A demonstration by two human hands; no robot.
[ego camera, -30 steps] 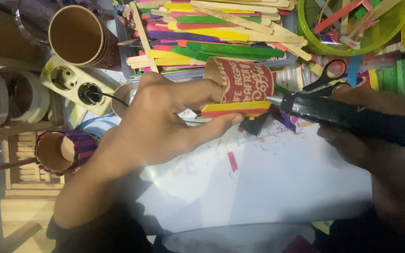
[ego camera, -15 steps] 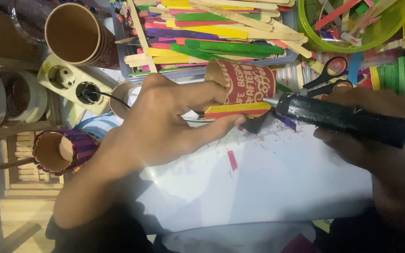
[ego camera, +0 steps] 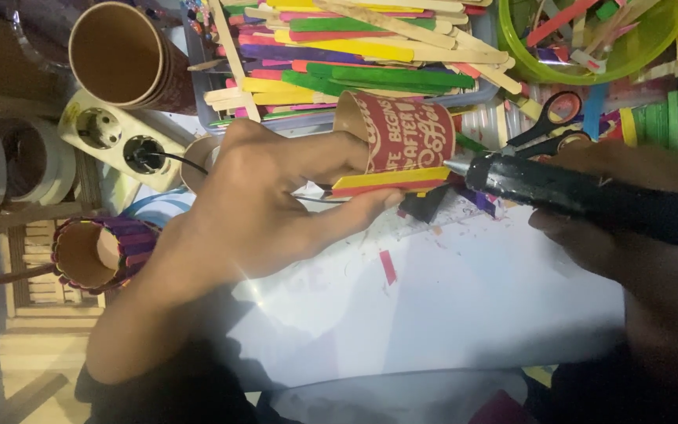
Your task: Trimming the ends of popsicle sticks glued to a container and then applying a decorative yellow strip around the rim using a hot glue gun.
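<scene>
1. The left hand (ego camera: 264, 200) held a red paper cup (ego camera: 398, 133) lying on its side, the index finger along the cup's upper wall and the thumb pressing up from beneath, so the cup sat pinched between them just past the fingertips.
2. A yellow craft stick (ego camera: 390, 177) and a red one lay flat against the cup's lower side, clamped there by the thumb tip.
3. The right hand (ego camera: 621, 243) was wrapped around the black body of a glue gun (ego camera: 582, 196), fingers curled tight under it; how the thumb sat could not be told, as the gun hid it.
4. The gun's metal nozzle (ego camera: 457, 166) touched the right end of the yellow stick, just beyond the left thumb tip.
5. Past the left fingers, a tray of coloured craft sticks (ego camera: 355, 55) lay heaped, and a stack of brown paper cups (ego camera: 123, 55) stood beyond the left knuckles.
6. Beyond the right fingers lay orange-handled scissors (ego camera: 555, 118) and a green bowl (ego camera: 590, 67) of stick scraps.
7. By the left wrist sat a cup already clad in purple sticks (ego camera: 92, 251); a white power strip (ego camera: 115, 137) lay near the back of the hand.
8. Beneath both hands spread a white sheet (ego camera: 449, 306) with a small red scrap (ego camera: 388, 267) lying under the left thumb.
</scene>
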